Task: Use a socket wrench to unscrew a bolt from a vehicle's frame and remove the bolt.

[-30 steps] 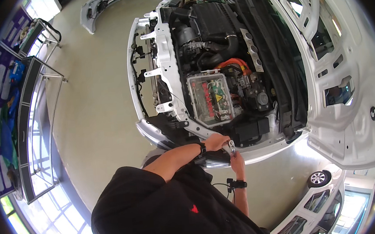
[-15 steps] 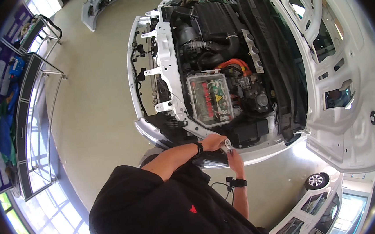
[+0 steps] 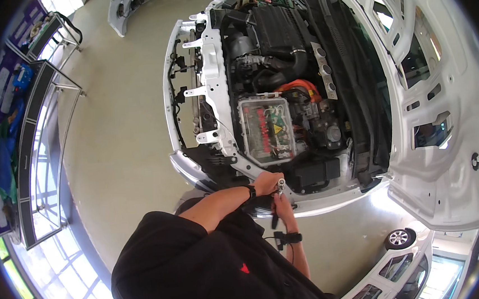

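My left hand (image 3: 266,181) is closed at the head of a silver ratchet wrench (image 3: 280,185), over the front edge of the white fender (image 3: 311,199). Just below it, my right hand (image 3: 283,209) grips the wrench's handle, with a dark grip showing beneath the fingers. Both hands work at the near corner of the open engine bay. Above them are a clear-lidded box of electronics (image 3: 266,129) and a black plastic box (image 3: 313,173). Whatever the wrench sits on is hidden.
The white hood (image 3: 450,178) is raised on the right. A metal-framed bench (image 3: 40,120) stands left on the floor (image 3: 115,137). A detached bumper (image 3: 121,15) lies at top left. Another white car (image 3: 379,279) is at lower right. Orange cables (image 3: 296,89) cross the engine bay.
My right hand and the wrench have swung leftward, bringing the dark grip into view below the fingers. My left hand has shifted slightly left with it.
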A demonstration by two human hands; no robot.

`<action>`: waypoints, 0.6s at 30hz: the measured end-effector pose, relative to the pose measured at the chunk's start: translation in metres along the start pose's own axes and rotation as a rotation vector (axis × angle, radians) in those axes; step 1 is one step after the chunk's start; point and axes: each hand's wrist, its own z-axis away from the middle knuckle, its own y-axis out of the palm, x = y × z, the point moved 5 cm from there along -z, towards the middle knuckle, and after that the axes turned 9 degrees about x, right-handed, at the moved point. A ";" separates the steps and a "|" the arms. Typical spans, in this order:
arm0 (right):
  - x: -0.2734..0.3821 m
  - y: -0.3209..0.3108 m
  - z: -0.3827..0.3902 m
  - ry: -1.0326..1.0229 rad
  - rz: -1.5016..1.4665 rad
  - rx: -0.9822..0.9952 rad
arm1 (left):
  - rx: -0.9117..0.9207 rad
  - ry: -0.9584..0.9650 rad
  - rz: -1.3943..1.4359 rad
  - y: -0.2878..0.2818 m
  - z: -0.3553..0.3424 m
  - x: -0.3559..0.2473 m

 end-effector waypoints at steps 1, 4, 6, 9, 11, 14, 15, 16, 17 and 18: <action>-0.003 -0.012 -0.003 0.042 0.087 -0.027 | 0.010 0.026 0.044 -0.001 0.001 -0.001; 0.011 -0.034 0.000 -0.020 0.243 -0.123 | 0.070 -0.008 0.017 0.002 0.000 0.004; 0.016 -0.043 0.002 0.021 0.316 -0.150 | 0.100 -0.023 -0.019 0.006 -0.005 0.006; -0.001 -0.037 0.002 0.013 0.309 -0.176 | 0.101 -0.005 -0.030 0.008 -0.009 0.000; -0.009 -0.029 0.004 0.014 0.218 -0.187 | 0.111 0.034 -0.139 0.007 -0.009 -0.005; -0.010 -0.006 0.012 0.056 -0.040 -0.211 | 0.083 0.084 -0.166 0.006 -0.006 -0.011; -0.010 0.002 0.014 0.088 -0.196 -0.225 | 0.095 0.080 -0.156 0.010 -0.007 -0.008; -0.014 0.014 0.010 0.099 -0.466 -0.170 | 0.081 0.085 -0.169 0.012 -0.008 -0.005; -0.014 0.017 0.009 0.120 -0.479 -0.180 | 0.076 0.094 -0.179 0.015 -0.009 -0.004; -0.009 0.023 0.007 0.037 -0.551 -0.110 | 0.079 0.061 -0.155 0.016 -0.009 -0.006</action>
